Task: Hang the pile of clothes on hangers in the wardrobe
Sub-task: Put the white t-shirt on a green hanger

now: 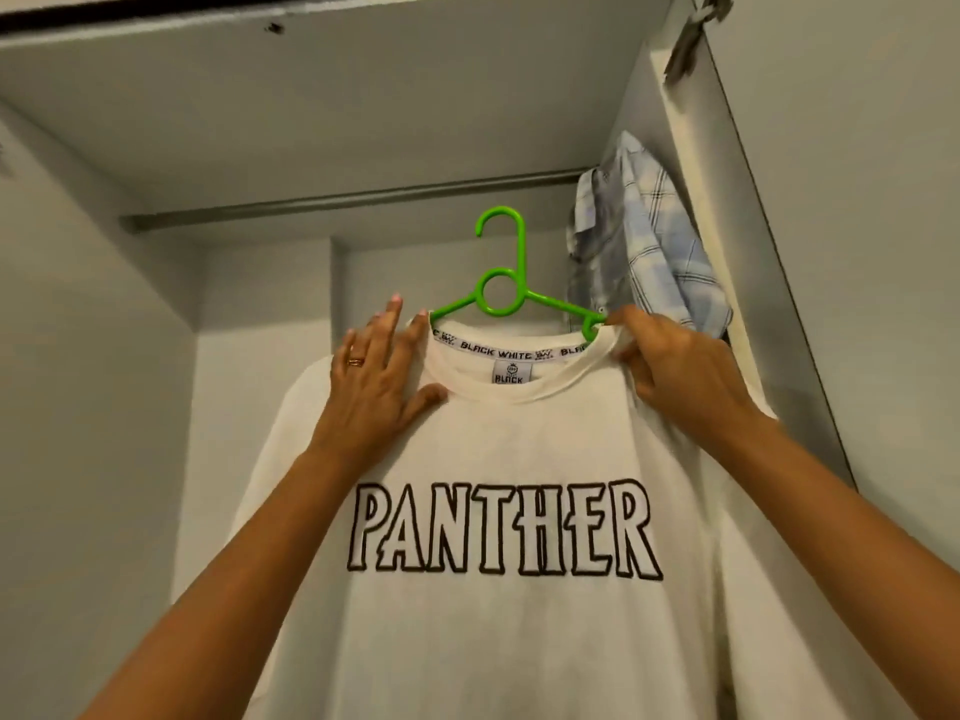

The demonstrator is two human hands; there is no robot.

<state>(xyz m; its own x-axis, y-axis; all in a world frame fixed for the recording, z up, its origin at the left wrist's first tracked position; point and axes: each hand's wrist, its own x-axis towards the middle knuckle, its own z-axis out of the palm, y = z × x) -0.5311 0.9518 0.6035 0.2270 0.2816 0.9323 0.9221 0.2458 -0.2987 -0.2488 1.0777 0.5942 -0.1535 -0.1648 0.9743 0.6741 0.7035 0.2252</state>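
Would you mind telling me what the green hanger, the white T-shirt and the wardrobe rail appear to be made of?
The green hanger is likely moulded plastic: glossy, one uniform colour. The white T-shirt looks like soft knit fabric, probably cotton: matte, with a ribbed neckline. The rail looks like metal, with a dull grey sheen, though it is blurred.
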